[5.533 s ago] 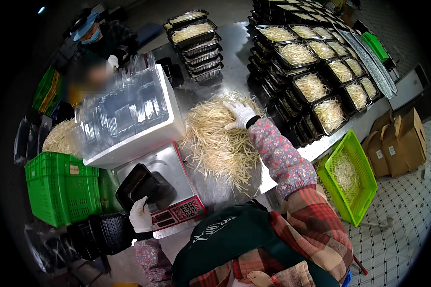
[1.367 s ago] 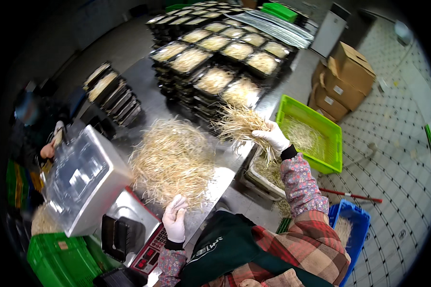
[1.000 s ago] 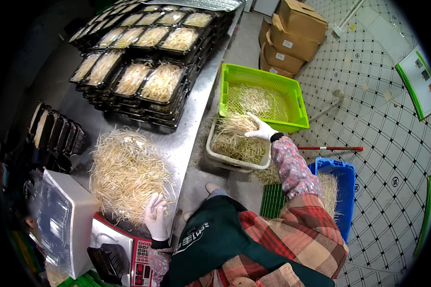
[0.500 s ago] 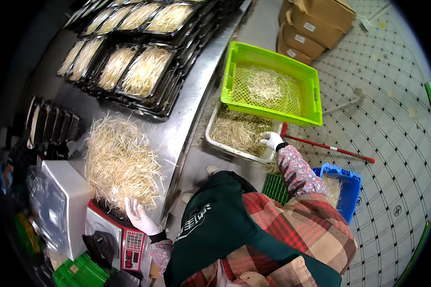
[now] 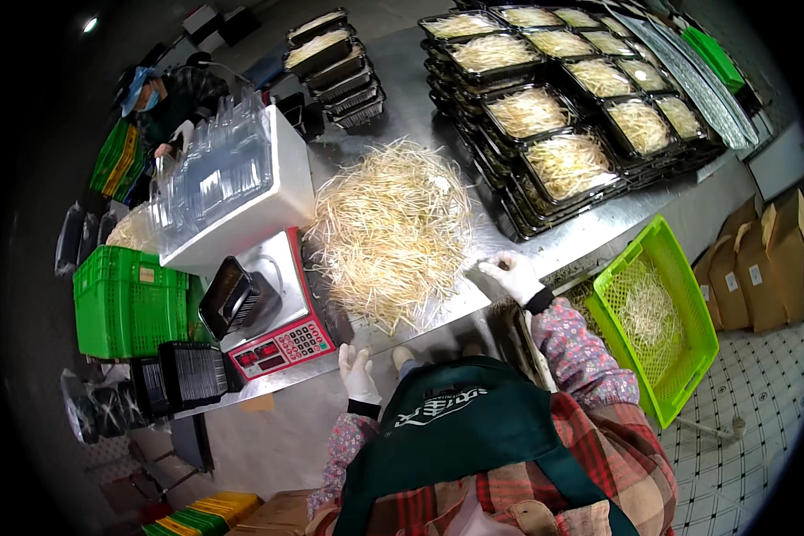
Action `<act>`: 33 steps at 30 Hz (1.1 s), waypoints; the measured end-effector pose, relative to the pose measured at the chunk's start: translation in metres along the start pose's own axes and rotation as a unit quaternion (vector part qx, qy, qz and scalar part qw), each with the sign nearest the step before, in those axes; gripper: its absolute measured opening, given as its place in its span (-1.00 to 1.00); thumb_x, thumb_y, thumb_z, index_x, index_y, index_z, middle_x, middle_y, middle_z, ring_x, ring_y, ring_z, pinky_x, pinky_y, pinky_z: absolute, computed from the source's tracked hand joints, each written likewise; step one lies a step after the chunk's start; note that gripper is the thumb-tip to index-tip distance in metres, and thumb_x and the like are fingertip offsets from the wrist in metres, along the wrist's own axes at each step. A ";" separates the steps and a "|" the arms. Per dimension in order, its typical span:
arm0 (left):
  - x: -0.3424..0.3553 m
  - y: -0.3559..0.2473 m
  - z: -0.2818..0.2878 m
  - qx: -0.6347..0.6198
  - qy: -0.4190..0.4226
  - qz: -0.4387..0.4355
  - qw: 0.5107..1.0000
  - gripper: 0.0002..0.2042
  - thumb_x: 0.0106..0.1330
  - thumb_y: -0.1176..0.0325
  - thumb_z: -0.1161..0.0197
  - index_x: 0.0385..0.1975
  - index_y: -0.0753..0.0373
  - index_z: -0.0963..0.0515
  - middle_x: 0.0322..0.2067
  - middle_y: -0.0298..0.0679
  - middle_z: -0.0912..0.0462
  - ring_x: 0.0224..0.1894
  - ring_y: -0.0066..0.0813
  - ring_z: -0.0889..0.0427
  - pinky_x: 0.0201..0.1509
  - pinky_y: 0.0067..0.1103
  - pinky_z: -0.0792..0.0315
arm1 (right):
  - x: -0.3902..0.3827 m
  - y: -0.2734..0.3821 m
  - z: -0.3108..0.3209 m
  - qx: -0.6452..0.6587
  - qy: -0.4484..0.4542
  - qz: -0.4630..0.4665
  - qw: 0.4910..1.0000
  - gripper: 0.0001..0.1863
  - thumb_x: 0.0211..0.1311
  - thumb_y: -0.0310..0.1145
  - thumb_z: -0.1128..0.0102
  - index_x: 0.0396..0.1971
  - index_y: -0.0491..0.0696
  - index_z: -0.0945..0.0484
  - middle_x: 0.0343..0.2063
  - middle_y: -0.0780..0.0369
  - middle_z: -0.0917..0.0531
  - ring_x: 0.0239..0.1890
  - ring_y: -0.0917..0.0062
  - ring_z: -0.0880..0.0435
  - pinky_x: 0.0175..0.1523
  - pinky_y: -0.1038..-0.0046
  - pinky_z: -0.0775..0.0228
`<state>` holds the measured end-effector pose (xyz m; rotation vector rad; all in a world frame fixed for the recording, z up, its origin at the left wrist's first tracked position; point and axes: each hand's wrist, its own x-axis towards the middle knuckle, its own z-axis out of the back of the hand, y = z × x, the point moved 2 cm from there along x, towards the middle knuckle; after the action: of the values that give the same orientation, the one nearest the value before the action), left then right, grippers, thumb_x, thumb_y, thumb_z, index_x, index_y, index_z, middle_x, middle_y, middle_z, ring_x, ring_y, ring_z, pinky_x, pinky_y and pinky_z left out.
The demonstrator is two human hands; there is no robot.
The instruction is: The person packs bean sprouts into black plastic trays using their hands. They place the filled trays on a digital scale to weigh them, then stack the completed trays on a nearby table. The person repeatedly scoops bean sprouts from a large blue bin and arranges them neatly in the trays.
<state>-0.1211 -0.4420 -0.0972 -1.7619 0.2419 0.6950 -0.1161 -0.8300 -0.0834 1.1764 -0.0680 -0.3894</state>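
Observation:
A big loose heap of bean sprouts (image 5: 389, 237) lies on the steel table in front of me. My right hand (image 5: 511, 277), in a white glove, is over the table's edge just right of the heap, fingers loosely bent and nothing seen in them. My left hand (image 5: 359, 375), also gloved, hovers off the near edge with fingers apart and holds nothing. Nearest to it is the red and silver weighing scale (image 5: 286, 344). A black plastic tray (image 5: 239, 299) rests tilted on the scale's plate.
Stacked black trays filled with sprouts (image 5: 572, 165) cover the far right. Behind the scale, a white foam box (image 5: 286, 170) holds clear lids. A lime-green crate (image 5: 657, 402) with some sprouts stands at right, cardboard boxes (image 5: 750, 268) beyond. A co-worker (image 5: 188, 98) is at far left.
My view has swung left to face the table. The right hand has moved from above the white tub to beside the heap. My left hand has drawn back from the heap's edge.

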 end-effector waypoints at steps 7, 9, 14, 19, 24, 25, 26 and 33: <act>0.027 0.001 0.013 -0.047 0.087 0.057 0.993 -0.41 0.35 0.43 -0.18 0.36 0.17 -0.14 0.28 -0.18 -0.31 0.24 -0.30 -0.35 0.28 -0.26 -0.24 | 0.054 0.070 -0.101 -0.384 0.064 0.141 0.910 0.05 -0.06 0.06 -0.42 0.40 0.01 -0.08 0.41 0.04 -0.12 0.42 0.12 -0.11 0.42 0.09 -0.05; 0.029 -0.010 0.010 -0.014 0.133 0.069 0.989 -0.46 0.41 0.41 -0.11 0.36 0.21 -0.15 0.28 -0.15 -0.33 0.23 -0.21 -0.39 0.24 -0.27 -0.32 | 0.069 0.062 -0.123 -0.403 0.101 0.149 0.897 -0.01 -0.04 -0.06 -0.43 0.39 0.05 -0.11 0.37 0.06 -0.19 0.34 0.13 -0.27 0.30 0.11 -0.25; 0.040 -0.038 0.020 0.046 0.262 0.121 0.956 -0.49 0.45 0.45 -0.01 0.39 0.20 -0.13 0.35 -0.04 -0.23 0.34 -0.16 -0.29 0.34 -0.24 -0.25 | 0.105 0.051 -0.110 -0.260 0.116 0.085 0.955 -0.41 0.02 -0.32 -0.31 0.15 0.08 -0.49 -0.04 0.05 -0.62 0.04 0.23 -0.60 0.15 0.32 -0.44; 0.059 -0.051 0.033 0.058 0.303 0.145 0.940 -0.49 0.44 0.47 -0.03 0.39 0.17 -0.17 0.32 -0.11 -0.29 0.27 -0.26 -0.38 0.29 -0.29 -0.31 | 0.099 0.075 -0.083 -0.083 -0.034 0.099 0.991 -0.47 0.06 -0.36 -0.33 0.13 0.06 -0.54 -0.06 0.11 -0.65 -0.01 0.35 -0.65 0.12 0.45 -0.45; 0.075 -0.034 0.019 0.043 0.281 0.169 0.944 -0.46 0.43 0.46 -0.05 0.40 0.17 -0.13 0.31 -0.17 -0.31 0.23 -0.27 -0.42 0.25 -0.27 -0.34 | 0.084 0.080 -0.119 -0.154 0.106 0.087 0.979 -0.28 0.07 -0.14 -0.44 0.26 0.03 -0.40 0.18 0.03 -0.46 0.24 0.21 -0.43 0.33 0.36 -0.25; 0.079 -0.031 0.017 0.033 0.270 0.171 0.947 -0.45 0.42 0.45 -0.06 0.40 0.17 -0.12 0.31 -0.17 -0.31 0.24 -0.27 -0.40 0.25 -0.26 -0.34 | 0.082 0.097 -0.118 -0.265 0.130 0.081 0.952 -0.27 0.06 -0.11 -0.44 0.26 0.03 -0.40 0.20 0.02 -0.44 0.26 0.17 -0.40 0.36 0.33 -0.21; 0.082 -0.028 0.014 0.025 0.245 0.176 0.953 -0.44 0.42 0.41 -0.08 0.40 0.18 -0.11 0.28 -0.19 -0.33 0.29 -0.24 -0.35 0.27 -0.23 -0.30 | 0.084 0.096 -0.112 -0.246 0.130 0.074 0.958 -0.28 0.05 -0.09 -0.44 0.23 0.03 -0.43 0.23 0.02 -0.41 0.30 0.12 -0.34 0.37 0.27 -0.21; 0.121 0.000 -0.028 0.006 0.152 0.167 0.974 -0.57 0.39 0.25 -0.22 0.20 0.08 -0.29 0.14 -0.28 -0.45 0.17 -0.17 -0.42 0.14 -0.12 -0.31 | 0.111 0.061 -0.098 -0.192 0.040 0.082 0.977 -0.42 0.20 -0.15 -0.33 0.17 -0.09 -0.47 0.11 -0.01 -0.53 0.17 0.19 -0.50 0.26 0.31 -0.34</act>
<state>-0.0150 -0.4456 -0.1615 -1.8320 0.7627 0.6551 0.0274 -0.7606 -0.0827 0.7953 -0.0180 -0.1959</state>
